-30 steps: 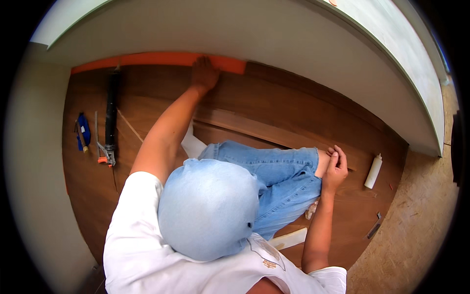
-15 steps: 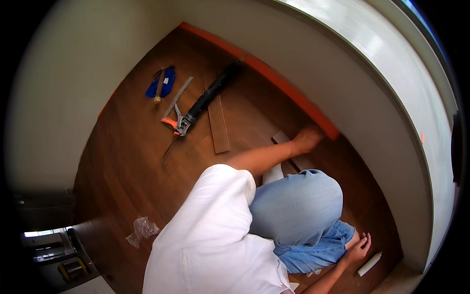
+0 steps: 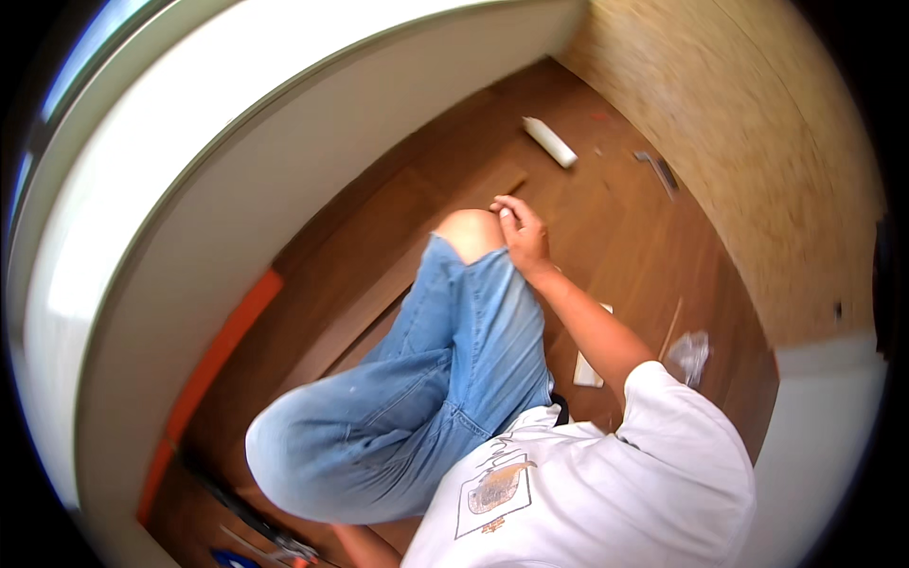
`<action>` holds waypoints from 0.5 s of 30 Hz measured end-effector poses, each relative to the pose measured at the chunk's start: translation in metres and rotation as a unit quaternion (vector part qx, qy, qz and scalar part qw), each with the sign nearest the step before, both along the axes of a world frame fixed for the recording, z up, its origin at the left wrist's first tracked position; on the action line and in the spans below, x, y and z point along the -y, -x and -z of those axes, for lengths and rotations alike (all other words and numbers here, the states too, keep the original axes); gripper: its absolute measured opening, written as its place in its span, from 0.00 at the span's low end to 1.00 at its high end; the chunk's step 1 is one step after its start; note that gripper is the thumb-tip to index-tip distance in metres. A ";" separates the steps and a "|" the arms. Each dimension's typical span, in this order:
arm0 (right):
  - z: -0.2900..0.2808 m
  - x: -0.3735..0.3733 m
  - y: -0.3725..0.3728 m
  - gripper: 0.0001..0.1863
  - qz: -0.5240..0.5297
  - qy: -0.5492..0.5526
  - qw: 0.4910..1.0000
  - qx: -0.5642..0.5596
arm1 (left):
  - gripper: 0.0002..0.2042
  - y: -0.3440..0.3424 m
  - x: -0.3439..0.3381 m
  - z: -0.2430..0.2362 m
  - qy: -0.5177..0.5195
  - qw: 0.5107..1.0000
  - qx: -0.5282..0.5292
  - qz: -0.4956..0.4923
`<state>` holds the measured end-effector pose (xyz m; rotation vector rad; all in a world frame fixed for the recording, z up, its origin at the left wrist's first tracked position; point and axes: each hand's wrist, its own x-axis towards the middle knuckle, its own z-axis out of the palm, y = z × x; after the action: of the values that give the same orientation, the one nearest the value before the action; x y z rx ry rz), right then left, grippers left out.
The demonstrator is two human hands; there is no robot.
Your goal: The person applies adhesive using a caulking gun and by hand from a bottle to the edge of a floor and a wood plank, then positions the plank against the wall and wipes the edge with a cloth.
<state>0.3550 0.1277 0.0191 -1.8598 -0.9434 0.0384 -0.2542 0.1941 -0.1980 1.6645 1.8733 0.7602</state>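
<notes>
My right hand [image 3: 520, 233] rests against my bare knee [image 3: 469, 232], fingers bent and close together just above the brown wood floor [image 3: 606, 237]. Whether it holds anything is unclear. I kneel in blue denim shorts [image 3: 426, 379] and a white shirt [image 3: 615, 483]. My left hand is out of view; only a bit of that arm [image 3: 363, 546] shows at the lower edge. An orange strip [image 3: 222, 346] runs along the foot of the white curved wall [image 3: 189, 208] to my left. A loose floor plank [image 3: 379, 312] lies beside my leg.
A white tube [image 3: 550, 142] lies on the floor beyond my knee, a small dark tool [image 3: 663, 170] near it. A crumpled plastic wrapper [image 3: 689, 352] and a white piece [image 3: 587, 367] lie by my right arm. A caulking gun [image 3: 248, 516] lies bottom left. Pale speckled flooring [image 3: 767, 142] spreads at right.
The view has swung round sharply. My left hand, which pressed on the orange strip, has left the picture. My right hand has stayed by my knee.
</notes>
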 end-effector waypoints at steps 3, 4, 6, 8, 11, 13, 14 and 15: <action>0.051 0.093 -0.008 0.11 0.064 0.069 0.995 -0.011 | 0.16 -0.019 -0.033 -0.021 -0.041 0.995 -0.030 0.086; 0.080 0.132 -0.004 0.11 0.075 0.081 0.994 0.007 | 0.16 -0.029 -0.046 -0.022 -0.045 0.991 -0.030 0.124; 0.098 0.187 0.024 0.14 0.076 0.108 0.989 0.069 | 0.16 -0.041 -0.071 -0.027 -0.062 0.982 -0.040 0.174; 0.116 0.257 0.047 0.15 0.136 0.204 0.969 0.024 | 0.16 -0.060 -0.089 -0.036 -0.076 0.973 -0.052 0.212; 0.128 0.350 0.076 0.15 0.261 0.263 0.928 0.045 | 0.16 -0.085 -0.115 -0.047 -0.085 0.959 -0.056 0.266; 0.131 0.394 0.082 0.16 0.371 0.291 0.881 0.042 | 0.16 -0.097 -0.137 -0.056 -0.084 0.949 -0.056 0.297; 0.131 0.417 0.082 0.16 0.420 0.331 0.845 0.025 | 0.16 -0.104 -0.147 -0.060 -0.080 0.944 -0.056 0.316; 0.133 0.437 0.079 0.17 0.464 0.365 0.807 0.009 | 0.16 -0.110 -0.156 -0.063 -0.080 0.938 -0.052 0.334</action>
<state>0.2762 -0.3094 -0.1138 -2.8687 0.1251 -0.2460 -0.1444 0.3499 -0.1352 2.2903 1.1819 0.5433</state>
